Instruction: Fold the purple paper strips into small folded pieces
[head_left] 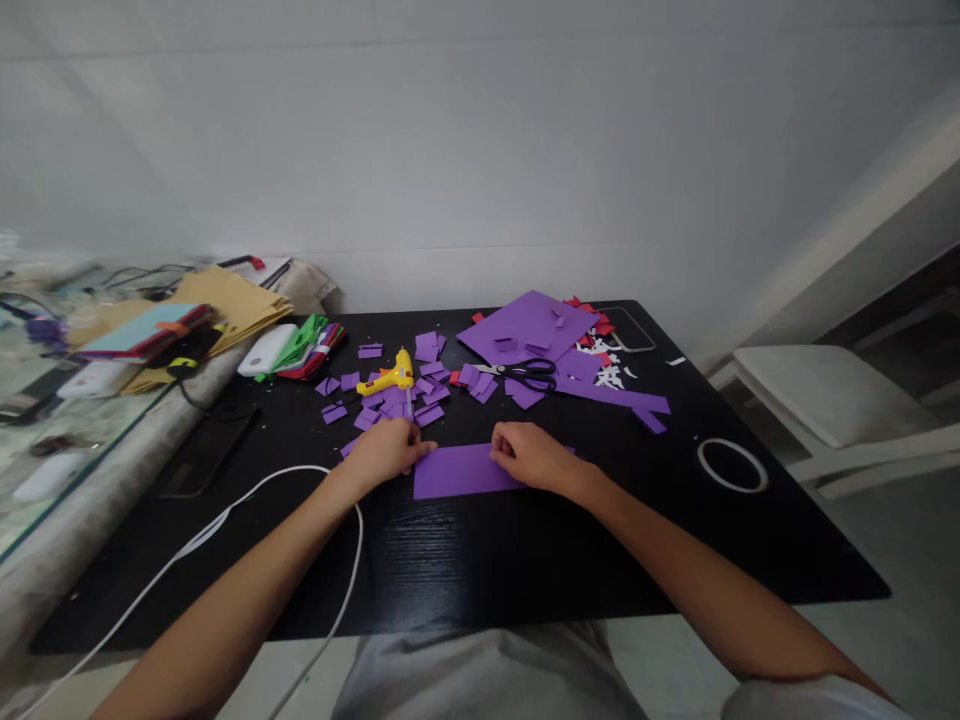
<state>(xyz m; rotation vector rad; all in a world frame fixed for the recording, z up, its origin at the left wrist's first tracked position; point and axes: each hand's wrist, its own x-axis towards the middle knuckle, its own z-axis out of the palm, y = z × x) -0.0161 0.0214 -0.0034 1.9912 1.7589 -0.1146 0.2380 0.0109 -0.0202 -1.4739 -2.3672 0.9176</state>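
Note:
A rectangular piece of purple paper lies on the black table in front of me. At its upper left corner, my left hand has its fingers curled, with the thumb against the edge. My right hand is closed on the right part of the same piece and covers some of it. Just beyond my left hand sits a yellow hot glue gun, its nozzle toward me, among small folded purple paper pieces. Black-handled scissors rest open beyond my right hand.
Larger purple sheets, a long purple strip and white scraps lie at the back right. A tape-like ring is at the right. A white cable crosses the left side, near a dark phone. A white chair stands beyond.

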